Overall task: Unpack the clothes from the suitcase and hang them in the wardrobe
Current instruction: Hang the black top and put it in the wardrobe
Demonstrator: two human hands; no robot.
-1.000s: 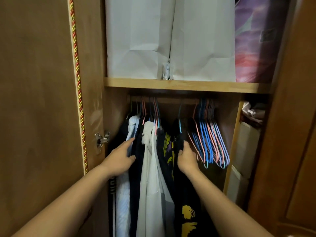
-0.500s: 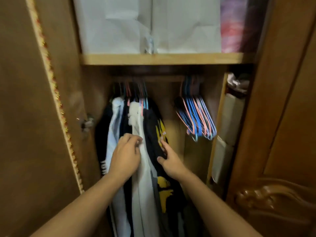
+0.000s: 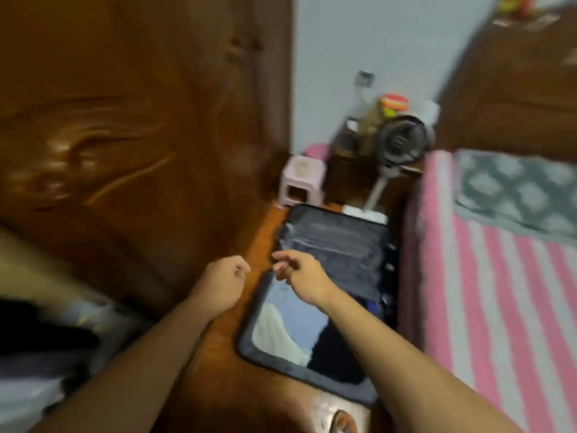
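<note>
The frame is blurred by motion. A dark suitcase [image 3: 248,346] lies open on the wooden floor between the wardrobe door [image 3: 125,126] and the bed. Its near half holds folded clothes: a light blue piece [image 3: 299,314], a cream one [image 3: 278,334] and a dark one [image 3: 338,354]. The far half shows grey lining [image 3: 337,245]. My left hand [image 3: 224,282] hovers over the suitcase's left edge, fingers loosely curled, holding nothing. Beside it, over the suitcase's middle, my right hand [image 3: 301,273] has relaxed, empty fingers. Hung clothes [image 3: 46,354] show blurred at the lower left.
A bed with a pink striped cover [image 3: 499,307] and a grey patterned cloth [image 3: 515,195] runs along the right. Beyond the suitcase stand a pink stool [image 3: 301,179], a small fan [image 3: 401,140] and a dark nightstand with jars [image 3: 393,103].
My view has swung right and down, from the wardrobe's hanging rail to the open suitcase on the floor. Both hands have left the hung clothes and now hover empty over the suitcase.
</note>
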